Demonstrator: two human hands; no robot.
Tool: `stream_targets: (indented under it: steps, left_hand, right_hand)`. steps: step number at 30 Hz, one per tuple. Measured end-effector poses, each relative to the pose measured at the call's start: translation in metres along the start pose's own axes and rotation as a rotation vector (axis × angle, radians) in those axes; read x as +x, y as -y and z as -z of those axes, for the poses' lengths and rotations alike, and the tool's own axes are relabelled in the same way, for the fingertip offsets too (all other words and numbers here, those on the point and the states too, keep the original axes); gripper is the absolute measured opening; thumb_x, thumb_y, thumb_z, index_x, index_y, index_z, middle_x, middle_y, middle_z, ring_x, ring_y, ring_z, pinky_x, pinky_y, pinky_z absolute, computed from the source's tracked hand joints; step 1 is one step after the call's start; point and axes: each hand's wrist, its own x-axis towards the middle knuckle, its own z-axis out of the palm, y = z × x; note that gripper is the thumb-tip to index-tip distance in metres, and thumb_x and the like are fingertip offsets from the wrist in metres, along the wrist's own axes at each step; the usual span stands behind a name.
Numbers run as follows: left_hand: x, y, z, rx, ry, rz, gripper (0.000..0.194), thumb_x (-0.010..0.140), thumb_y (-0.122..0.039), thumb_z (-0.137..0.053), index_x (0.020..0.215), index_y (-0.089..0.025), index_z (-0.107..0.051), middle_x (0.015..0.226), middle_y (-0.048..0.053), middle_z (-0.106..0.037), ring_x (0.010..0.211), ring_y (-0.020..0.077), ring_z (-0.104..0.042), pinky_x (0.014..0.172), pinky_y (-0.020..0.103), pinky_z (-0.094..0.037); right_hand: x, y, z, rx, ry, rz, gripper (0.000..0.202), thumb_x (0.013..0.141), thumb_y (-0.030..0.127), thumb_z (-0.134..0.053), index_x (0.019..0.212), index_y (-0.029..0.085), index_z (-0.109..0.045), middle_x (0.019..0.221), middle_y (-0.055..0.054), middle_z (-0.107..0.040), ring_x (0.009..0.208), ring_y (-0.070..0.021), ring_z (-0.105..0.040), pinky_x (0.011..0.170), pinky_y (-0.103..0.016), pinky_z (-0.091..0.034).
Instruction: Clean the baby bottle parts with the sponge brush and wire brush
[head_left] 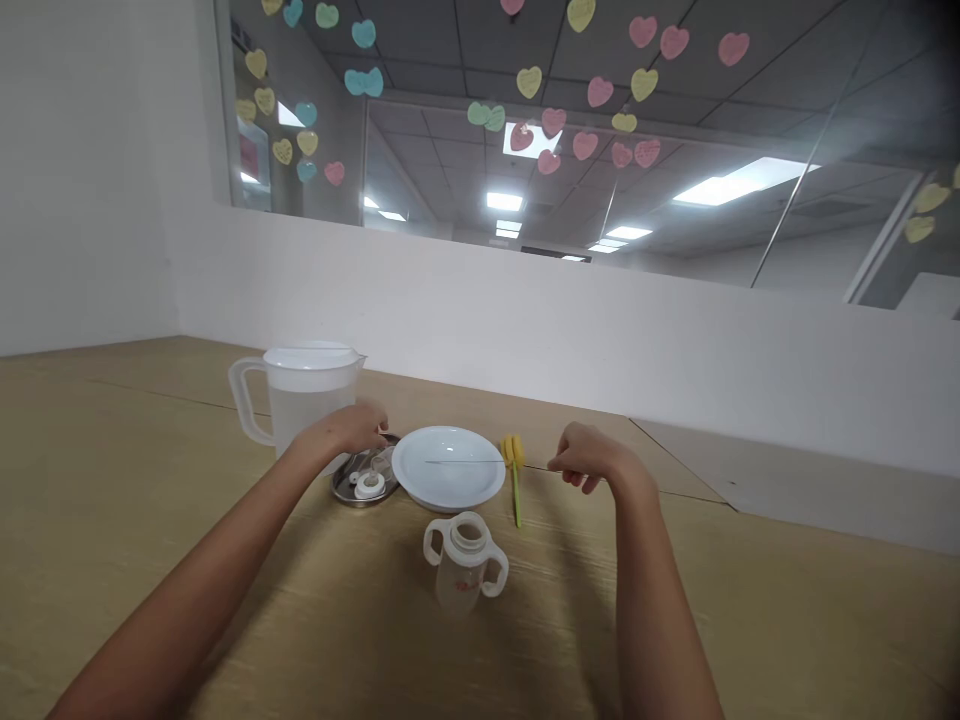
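My right hand (589, 455) is closed, its fingers pinching the end of a thin, straight rod (465, 461). The rod reaches left across the white bowl (448, 500), above the table. Over the round metal tray (346, 498), beside the jug, hovers my left hand (361, 427) with curled fingers; whatever they hold, if anything, is hidden. Small white bottle parts (370, 486) lie in the tray. A clear two-handled baby bottle (460, 580) stands open-topped in front of the bowl. Between bowl and right hand lies a yellow-headed sponge brush (516, 475) with a green handle.
At the left stands a large lidded plastic jug (311, 385) containing clear liquid. The wooden table (787, 620) meets a white wall (525, 330) behind these things. Above the wall is a window (450, 180) dotted with heart-shaped notes.
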Motion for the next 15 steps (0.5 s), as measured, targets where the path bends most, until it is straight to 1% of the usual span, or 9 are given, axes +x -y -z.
stream_targets:
  steps: [2, 4, 6, 9, 11, 15]
  left_hand:
    - [0.001, 0.001, -0.004, 0.029, 0.058, 0.013, 0.018, 0.068, -0.022, -0.050, 0.070, -0.014, -0.066, 0.075, 0.011, -0.067, 0.074, 0.0231, -0.060, 0.066, 0.029, -0.041]
    - [0.002, 0.002, -0.008, 0.030, 0.104, 0.032, 0.015, 0.063, -0.015, -0.050, 0.065, -0.013, -0.066, 0.071, 0.010, -0.067, 0.069, 0.0227, -0.060, 0.063, 0.028, -0.042]
    - [0.004, 0.002, -0.011, 0.031, 0.158, 0.056, 0.016, 0.058, -0.011, -0.053, 0.066, -0.014, -0.067, 0.071, 0.009, -0.068, 0.068, 0.0215, -0.060, 0.061, 0.027, -0.042]
    - [0.008, 0.002, -0.017, 0.043, 0.226, 0.083, 0.022, 0.053, -0.007, -0.058, 0.071, -0.015, -0.068, 0.076, 0.007, -0.069, 0.069, 0.0196, -0.061, 0.062, 0.024, -0.044]
    - [0.012, 0.001, -0.021, 0.054, 0.260, 0.086, 0.024, 0.053, -0.007, -0.060, 0.074, -0.014, -0.068, 0.080, 0.008, -0.069, 0.071, 0.0195, -0.061, 0.064, 0.024, -0.045]
    - [0.018, -0.001, -0.031, 0.059, 0.308, 0.075, 0.025, 0.053, -0.012, -0.066, 0.077, -0.015, -0.069, 0.084, 0.009, -0.069, 0.074, 0.0212, -0.062, 0.065, 0.026, -0.047]
  right_hand:
    - [-0.009, 0.001, 0.005, 0.001, -0.055, 0.035, 0.014, 0.070, 0.018, -0.055, 0.058, 0.011, -0.053, 0.069, -0.010, -0.065, 0.052, -0.0136, -0.060, 0.047, -0.024, -0.050]
    - [-0.012, 0.005, 0.005, -0.010, -0.089, 0.061, 0.015, 0.070, 0.020, -0.054, 0.057, 0.012, -0.053, 0.069, -0.010, -0.065, 0.052, -0.0135, -0.060, 0.046, -0.023, -0.049]
    - [-0.008, 0.012, 0.000, -0.033, -0.111, 0.074, 0.015, 0.070, 0.021, -0.054, 0.059, 0.011, -0.055, 0.068, -0.010, -0.065, 0.052, -0.0141, -0.060, 0.045, -0.023, -0.048]
    - [0.003, 0.025, -0.013, -0.082, -0.145, 0.079, 0.011, 0.070, 0.021, -0.056, 0.071, 0.010, -0.059, 0.071, -0.012, -0.065, 0.053, -0.0157, -0.060, 0.044, -0.023, -0.046]
    - [0.009, 0.033, -0.021, -0.122, -0.162, 0.088, 0.015, 0.070, 0.021, -0.057, 0.078, 0.010, -0.061, 0.077, -0.013, -0.065, 0.056, -0.0168, -0.062, 0.047, -0.024, -0.046]
    - [0.014, 0.042, -0.031, -0.192, -0.167, 0.106, 0.020, 0.071, 0.022, -0.056, 0.086, 0.010, -0.063, 0.089, -0.015, -0.065, 0.062, -0.0184, -0.063, 0.052, -0.025, -0.046]
